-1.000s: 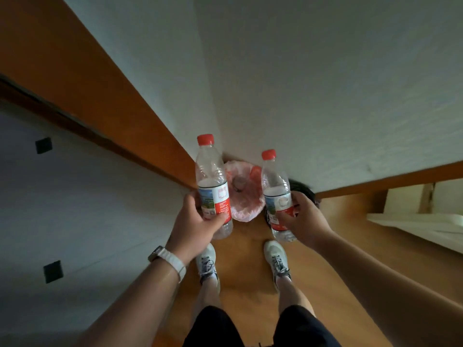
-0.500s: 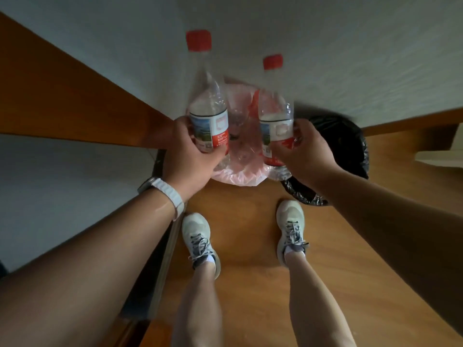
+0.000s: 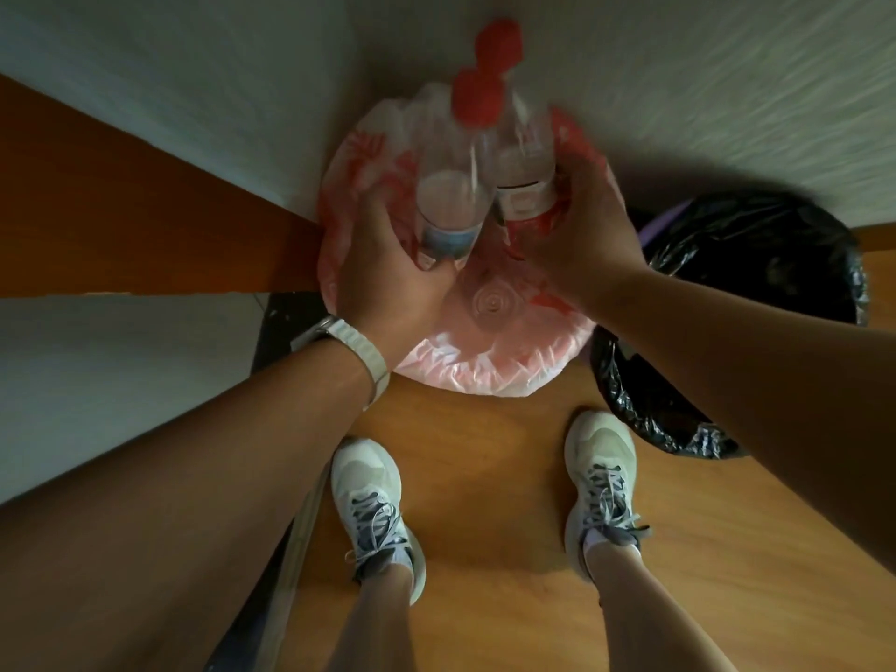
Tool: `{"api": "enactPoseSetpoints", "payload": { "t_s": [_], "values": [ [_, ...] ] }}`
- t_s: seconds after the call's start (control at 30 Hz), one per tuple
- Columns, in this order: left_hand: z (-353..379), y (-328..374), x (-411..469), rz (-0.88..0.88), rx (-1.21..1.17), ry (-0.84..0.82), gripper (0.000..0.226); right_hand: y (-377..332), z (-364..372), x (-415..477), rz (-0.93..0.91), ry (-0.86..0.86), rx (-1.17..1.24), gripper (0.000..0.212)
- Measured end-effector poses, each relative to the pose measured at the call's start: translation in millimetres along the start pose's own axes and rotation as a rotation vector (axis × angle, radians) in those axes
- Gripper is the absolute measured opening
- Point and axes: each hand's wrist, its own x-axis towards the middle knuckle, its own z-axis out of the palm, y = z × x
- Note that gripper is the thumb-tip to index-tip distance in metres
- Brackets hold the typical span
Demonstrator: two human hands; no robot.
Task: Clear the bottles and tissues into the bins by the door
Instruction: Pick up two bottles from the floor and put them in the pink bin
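My left hand (image 3: pixel 388 274) grips a clear water bottle (image 3: pixel 451 206) with a red cap, held upright over the bin lined with a pink-and-white bag (image 3: pixel 489 371). My right hand (image 3: pixel 582 235) grips a second red-capped bottle (image 3: pixel 526 172) right beside the first; the two bottles touch. Both hands are above the mouth of the pink-lined bin. Another clear bottle (image 3: pixel 492 303) lies inside that bin, seen end-on between my wrists.
A second bin with a black bag (image 3: pixel 756 264) stands to the right against the white wall. A brown wooden door frame (image 3: pixel 145 225) runs along the left. My two feet in pale sneakers (image 3: pixel 373 506) stand on the wooden floor just before the bins.
I have leaned further over the bins. Both hands have come closer together and lower over the pink-lined bin, so the two bottles now touch.
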Motion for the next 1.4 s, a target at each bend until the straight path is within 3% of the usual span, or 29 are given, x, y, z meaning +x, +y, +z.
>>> {"api": "enactPoseSetpoints", "payload": {
  "t_s": [0.1, 0.2, 0.37, 0.77, 1.0, 1.17, 1.4],
  "values": [
    [1.0, 2.6, -1.3, -0.065, 0.010, -0.078, 0.058, -1.5, -4.9, -3.1, 0.024, -0.038, -0.024, 0.085],
    [-6.3, 15.6, -8.2, -0.035, -0.015, -0.096, 0.052, -6.9, -18.2, -12.1, 0.021, -0.121, -0.032, 0.083],
    [-45.3, 41.2, -29.2, 0.059, 0.025, -0.146, 0.044, -38.5, -62.2, -41.8, 0.023, -0.160, -0.187, 0.049],
    [-194.2, 145.4, -98.1, 0.515, 0.333, -0.218, 0.037, -158.6, -183.7, -134.7, -0.163, -0.198, -0.457, 0.053],
    [-289.1, 200.6, -154.3, 0.624, 0.468, -0.264, 0.049, -252.4, -249.3, -226.3, -0.211, -0.146, -0.634, 0.055],
    [-352.1, 239.5, -199.3, 0.699, 0.509, -0.249, 0.052, -311.5, -288.0, -305.1, -0.163, -0.136, -0.690, 0.071],
    [-394.8, 286.3, -244.9, 0.923, 0.594, -0.268, 0.051, -341.9, -329.4, -388.0, -0.133, -0.063, -0.792, 0.052]
  ]
}}
